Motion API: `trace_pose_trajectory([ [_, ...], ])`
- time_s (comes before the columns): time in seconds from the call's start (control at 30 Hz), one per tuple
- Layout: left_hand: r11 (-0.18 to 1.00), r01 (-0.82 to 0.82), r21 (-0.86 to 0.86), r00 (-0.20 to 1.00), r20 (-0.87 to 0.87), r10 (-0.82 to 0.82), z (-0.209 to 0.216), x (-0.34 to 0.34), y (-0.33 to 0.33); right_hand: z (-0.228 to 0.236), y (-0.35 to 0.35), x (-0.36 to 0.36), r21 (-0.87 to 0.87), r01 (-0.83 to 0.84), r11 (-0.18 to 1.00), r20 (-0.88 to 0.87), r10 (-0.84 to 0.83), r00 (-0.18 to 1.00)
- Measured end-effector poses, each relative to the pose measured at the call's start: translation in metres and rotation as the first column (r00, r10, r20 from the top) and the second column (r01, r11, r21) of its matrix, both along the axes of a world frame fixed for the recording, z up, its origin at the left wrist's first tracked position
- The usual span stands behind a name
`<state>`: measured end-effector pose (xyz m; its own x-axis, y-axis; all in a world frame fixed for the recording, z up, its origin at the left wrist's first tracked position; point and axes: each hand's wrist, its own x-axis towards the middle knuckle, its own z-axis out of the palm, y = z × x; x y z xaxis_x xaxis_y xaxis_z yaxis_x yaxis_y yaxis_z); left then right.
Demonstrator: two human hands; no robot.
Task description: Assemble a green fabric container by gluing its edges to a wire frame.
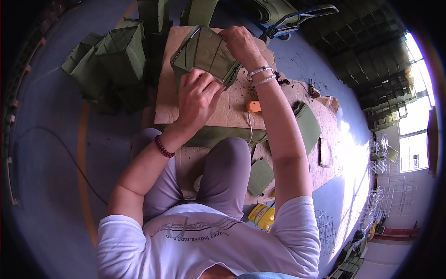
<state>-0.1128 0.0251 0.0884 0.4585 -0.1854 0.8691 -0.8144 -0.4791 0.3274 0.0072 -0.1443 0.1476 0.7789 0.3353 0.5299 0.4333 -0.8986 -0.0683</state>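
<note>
A green open-topped fabric box (197, 53) stands on a tan cardboard-covered work surface (169, 104), its mouth turned up toward me. Thin dark lines like wires run down its inner walls. My left hand (200, 95) is closed on the near rim, fingers bent over the edge. At the far right corner of the rim, my right hand (241, 44) pinches the edge between thumb and fingers. Whether the fingertips also hold something small cannot be made out. Below my right wrist lies an orange device (253, 106) with a white cord.
Similar green boxes (123, 53) are stacked at the left. Folded green pieces (306, 128) lie right of my right forearm, with another green piece (261, 176) nearer. A yellow container (262, 216) stands by my right side. Wire racks (390, 195) and stacked green boxes (371, 56) line the right.
</note>
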Motion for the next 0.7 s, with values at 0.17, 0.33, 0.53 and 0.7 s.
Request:
trace_pose_trajectory([
  [0.17,0.999,-0.045,-0.009,0.998,-0.040,0.044,-0.001,-0.002,-0.003,-0.002,0.000,-0.004,0.016,0.001,1.000,-0.001,-0.001,1.000],
  [0.33,0.995,-0.103,-0.009,0.992,-0.078,0.102,0.001,-0.003,-0.005,0.017,0.001,-0.032,0.049,-0.015,0.999,-0.089,0.019,0.996],
  [0.53,0.995,-0.100,-0.007,0.991,-0.086,0.099,0.004,0.000,0.007,-0.027,0.003,-0.148,0.335,-0.195,0.922,0.404,0.046,0.914],
  [0.7,0.995,-0.098,-0.004,0.993,-0.059,0.098,0.004,0.000,0.009,-0.071,0.006,-0.164,0.247,-0.240,0.939,0.334,0.150,0.931],
])
